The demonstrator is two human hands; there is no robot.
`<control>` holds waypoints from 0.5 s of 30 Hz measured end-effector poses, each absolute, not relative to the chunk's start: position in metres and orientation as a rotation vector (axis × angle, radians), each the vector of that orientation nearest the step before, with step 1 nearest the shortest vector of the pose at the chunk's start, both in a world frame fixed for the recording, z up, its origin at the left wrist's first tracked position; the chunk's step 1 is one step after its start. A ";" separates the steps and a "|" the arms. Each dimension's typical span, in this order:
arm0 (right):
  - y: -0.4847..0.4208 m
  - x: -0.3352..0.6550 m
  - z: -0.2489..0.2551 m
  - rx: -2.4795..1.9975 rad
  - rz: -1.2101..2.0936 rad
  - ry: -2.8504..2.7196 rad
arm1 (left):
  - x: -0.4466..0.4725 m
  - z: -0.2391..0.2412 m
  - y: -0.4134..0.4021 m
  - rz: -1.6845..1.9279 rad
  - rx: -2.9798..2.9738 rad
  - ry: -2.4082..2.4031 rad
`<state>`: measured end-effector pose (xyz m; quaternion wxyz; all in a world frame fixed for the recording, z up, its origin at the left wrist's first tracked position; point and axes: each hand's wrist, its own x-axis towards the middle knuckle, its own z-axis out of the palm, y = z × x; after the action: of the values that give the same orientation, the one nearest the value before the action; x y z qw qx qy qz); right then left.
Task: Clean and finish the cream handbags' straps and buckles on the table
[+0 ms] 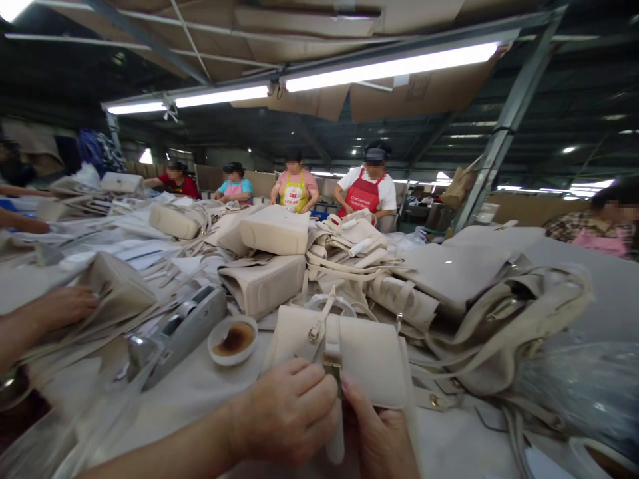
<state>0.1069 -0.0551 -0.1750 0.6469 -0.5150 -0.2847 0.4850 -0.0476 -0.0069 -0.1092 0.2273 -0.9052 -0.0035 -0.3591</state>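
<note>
A cream handbag (369,356) lies flat on the table right in front of me. Down its middle runs a strap (333,339) with a brass buckle (331,364). My left hand (287,412) is curled, its fingers pinching the strap at the buckle. My right hand (382,436) comes up from below, its thumb pressed against the buckle from the right and its other fingers under the bag's near edge. The strap's free end (336,439) hangs down between my hands.
A small white dish of brown paste (232,339) and a grey tape dispenser (174,336) sit to the left. Piles of cream bags (272,229) cover the table. A co-worker's hand (60,306) holds a bag at left. Several people in aprons (367,189) work at the far side.
</note>
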 end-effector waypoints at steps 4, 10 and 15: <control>-0.057 0.103 -0.171 -1.125 1.150 -0.672 | -0.053 -0.108 0.005 -1.074 -2.508 -0.223; -0.068 0.098 -0.157 -1.097 1.183 -0.653 | -0.097 -0.075 -0.031 -1.023 -3.361 -0.580; -0.070 0.096 -0.156 -1.122 1.106 -0.716 | -0.124 -0.070 -0.048 -0.966 -3.114 -0.930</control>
<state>0.0958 -0.0703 -0.1562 0.6487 -0.4935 -0.3148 0.4864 -0.1239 -0.0485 -0.0698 -0.1239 -0.9114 -0.2722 -0.2827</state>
